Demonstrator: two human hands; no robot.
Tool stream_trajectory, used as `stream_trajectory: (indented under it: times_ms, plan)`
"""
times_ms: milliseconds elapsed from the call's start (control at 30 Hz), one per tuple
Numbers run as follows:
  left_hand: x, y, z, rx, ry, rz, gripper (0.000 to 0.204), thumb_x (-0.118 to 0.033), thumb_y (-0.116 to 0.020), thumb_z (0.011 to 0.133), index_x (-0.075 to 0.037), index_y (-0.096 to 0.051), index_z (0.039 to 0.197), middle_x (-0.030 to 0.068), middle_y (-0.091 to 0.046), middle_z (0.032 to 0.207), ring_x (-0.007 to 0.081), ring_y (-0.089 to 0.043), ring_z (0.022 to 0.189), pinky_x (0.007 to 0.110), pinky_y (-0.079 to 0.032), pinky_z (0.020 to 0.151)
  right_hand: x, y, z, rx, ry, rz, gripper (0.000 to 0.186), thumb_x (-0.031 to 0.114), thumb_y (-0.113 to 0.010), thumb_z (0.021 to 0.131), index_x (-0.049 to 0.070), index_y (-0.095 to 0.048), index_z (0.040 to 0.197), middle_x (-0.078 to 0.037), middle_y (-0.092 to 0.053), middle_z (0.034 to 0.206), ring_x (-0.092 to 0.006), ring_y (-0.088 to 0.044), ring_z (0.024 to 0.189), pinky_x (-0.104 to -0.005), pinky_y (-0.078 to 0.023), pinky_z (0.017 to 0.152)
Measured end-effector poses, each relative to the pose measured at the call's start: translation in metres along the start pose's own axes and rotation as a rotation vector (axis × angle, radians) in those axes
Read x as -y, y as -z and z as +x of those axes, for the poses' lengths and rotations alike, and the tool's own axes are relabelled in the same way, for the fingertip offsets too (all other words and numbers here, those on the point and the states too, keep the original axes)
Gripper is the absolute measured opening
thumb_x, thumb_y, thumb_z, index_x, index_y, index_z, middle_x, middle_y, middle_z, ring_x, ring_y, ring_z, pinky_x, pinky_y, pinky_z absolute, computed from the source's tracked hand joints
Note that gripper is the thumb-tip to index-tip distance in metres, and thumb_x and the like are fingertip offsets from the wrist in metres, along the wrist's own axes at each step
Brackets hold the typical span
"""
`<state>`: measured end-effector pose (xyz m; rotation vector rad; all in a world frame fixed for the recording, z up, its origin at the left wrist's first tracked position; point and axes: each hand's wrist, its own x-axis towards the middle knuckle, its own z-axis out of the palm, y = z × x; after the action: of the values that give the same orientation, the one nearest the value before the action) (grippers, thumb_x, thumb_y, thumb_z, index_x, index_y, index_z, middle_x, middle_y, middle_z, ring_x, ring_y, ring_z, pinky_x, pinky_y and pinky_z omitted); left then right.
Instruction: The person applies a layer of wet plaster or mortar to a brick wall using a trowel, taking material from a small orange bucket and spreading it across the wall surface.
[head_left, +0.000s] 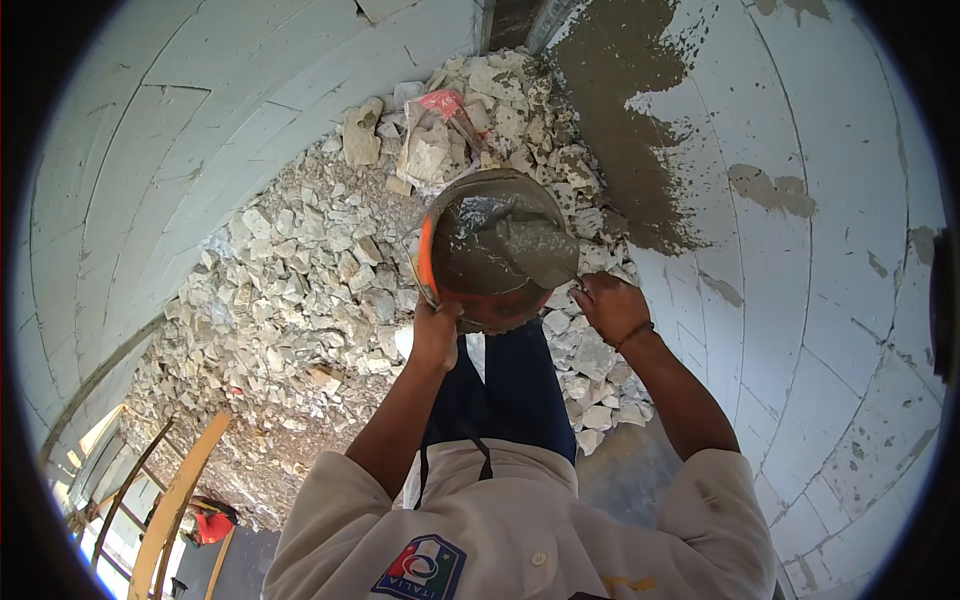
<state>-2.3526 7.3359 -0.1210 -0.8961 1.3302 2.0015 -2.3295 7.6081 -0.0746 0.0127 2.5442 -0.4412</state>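
Observation:
An orange bucket (425, 258), smeared with grey mortar, is held in front of me above the rubble. Wet mortar (478, 250) fills part of it, with a glossy surface. My left hand (436, 333) is closed on the bucket's near left rim, by its wire handle. At the right side of the bucket, my right hand (612, 308) is closed round the handle of a trowel. The trowel's blade (540, 250) is coated with mortar and lies over the bucket's right side; the grip itself is mostly hidden by my fingers.
Broken stone rubble (300, 270) covers the ground. A torn sack (437, 145) lies beyond the bucket. The right block wall (790, 260) carries a patch of fresh mortar (625, 110); a left block wall (180, 130) curves round. Wooden boards (180, 500) lean at the lower left.

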Motion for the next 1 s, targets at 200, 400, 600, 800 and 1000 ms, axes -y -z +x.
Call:
stream_trajectory:
  times_ms: [200,400,600,800,1000]
  plan:
    - [-0.019,0.000,-0.011,0.001,0.014,-0.068,0.040,-0.001,-0.050,0.079,0.002,-0.047,0.118,0.0131,-0.058,0.106,0.0279,-0.063,0.093,0.045,-0.056,0.074,0.027,-0.003,0.001,-0.235,0.088,0.083,0.029,0.033,-0.060,0.086,0.006,-0.062,0.096,-0.010,-0.061,0.082,-0.0272,-0.064,0.074,-0.0382,-0.052,0.068]
    - [-0.024,0.010,-0.016,-0.069,-0.005,-0.049,0.045,0.000,-0.049,0.078,0.001,-0.043,0.122,0.0159,-0.055,0.112,0.0316,-0.062,0.096,0.047,-0.056,0.076,0.050,-0.003,0.002,-0.198,0.401,0.682,0.029,0.030,-0.064,0.086,0.005,-0.065,0.102,-0.012,-0.064,0.085,-0.0261,-0.063,0.071,-0.0332,-0.051,0.061]
    - [-0.014,0.025,-0.001,-0.137,-0.024,-0.010,0.050,0.001,-0.047,0.076,0.002,-0.040,0.126,0.0173,-0.053,0.115,0.0334,-0.060,0.100,0.048,-0.057,0.079,-0.069,-0.012,0.081,0.613,-0.038,1.426,0.026,0.028,-0.062,0.089,0.003,-0.065,0.098,-0.006,-0.063,0.076,-0.0116,-0.058,0.059,-0.0277,-0.048,0.055]
    - [-0.008,0.029,-0.007,-0.080,0.019,-0.081,0.049,0.003,-0.048,0.073,-0.002,-0.045,0.122,0.0114,-0.056,0.110,0.0255,-0.061,0.096,0.041,-0.056,0.079,-0.187,0.124,0.128,-0.464,-0.481,1.237,0.025,0.032,-0.062,0.087,0.007,-0.062,0.090,0.000,-0.057,0.074,-0.0094,-0.054,0.057,-0.0254,-0.045,0.051]
    - [-0.010,-0.002,-0.015,0.028,0.016,0.008,0.052,-0.001,-0.049,0.075,0.001,-0.038,0.126,0.0171,-0.053,0.112,0.0331,-0.062,0.092,0.049,-0.060,0.069,-0.067,0.151,0.009,0.031,0.147,0.244,0.037,0.040,-0.057,0.087,0.006,-0.066,0.098,-0.018,-0.065,0.087,-0.0292,-0.064,0.078,-0.0382,-0.050,0.073]
